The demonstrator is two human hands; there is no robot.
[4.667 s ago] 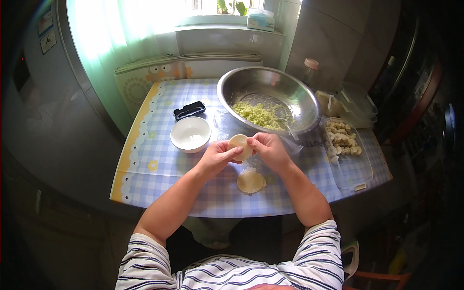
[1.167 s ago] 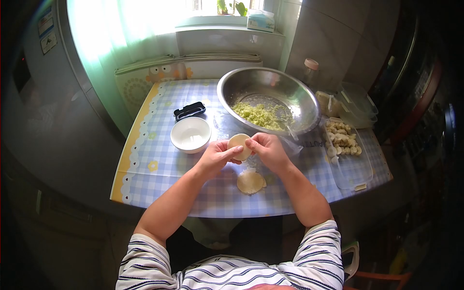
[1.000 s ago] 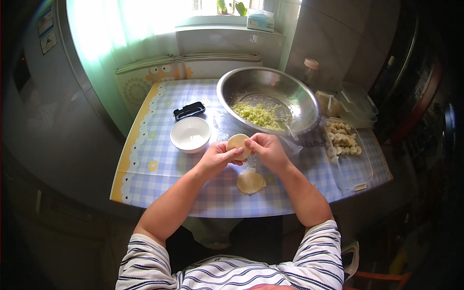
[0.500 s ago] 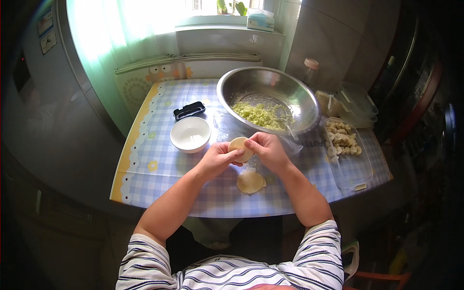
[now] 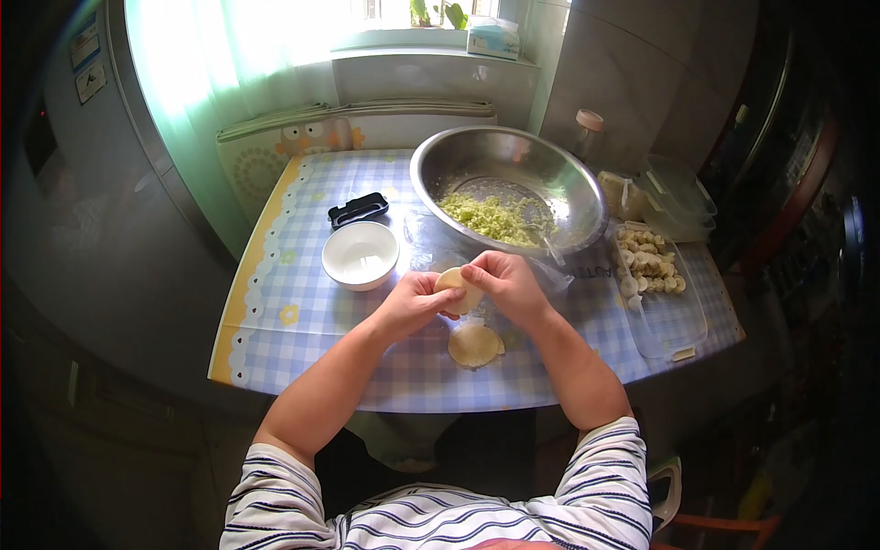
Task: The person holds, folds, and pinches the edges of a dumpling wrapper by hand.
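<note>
Between my two hands is a round, pale dough wrapper (image 5: 461, 289). My left hand (image 5: 417, 300) grips its left side, thumb on top. On its upper right edge, my right hand (image 5: 504, 282) pinches with thumb and fingers. Just below, more dough wrappers (image 5: 475, 344) lie on the checked cloth. Beyond my hands stands a large steel bowl (image 5: 577, 197) holding chopped green filling (image 5: 495, 218) and the handle of a utensil. A white bowl (image 5: 360, 256) is to the left of my left hand.
A black holder (image 5: 357, 210) lies behind the white bowl. On the right, a clear plastic box (image 5: 674, 332) holds several small dough pieces (image 5: 651, 263). Behind it are lidded containers (image 5: 676, 197) and a pink-capped jar (image 5: 589, 133). The table's front edge is near my forearms.
The wrapper has turned and tilted slightly between my fingers and sits a little lower. Both hands keep nearly the same place. The bowls and box have not moved.
</note>
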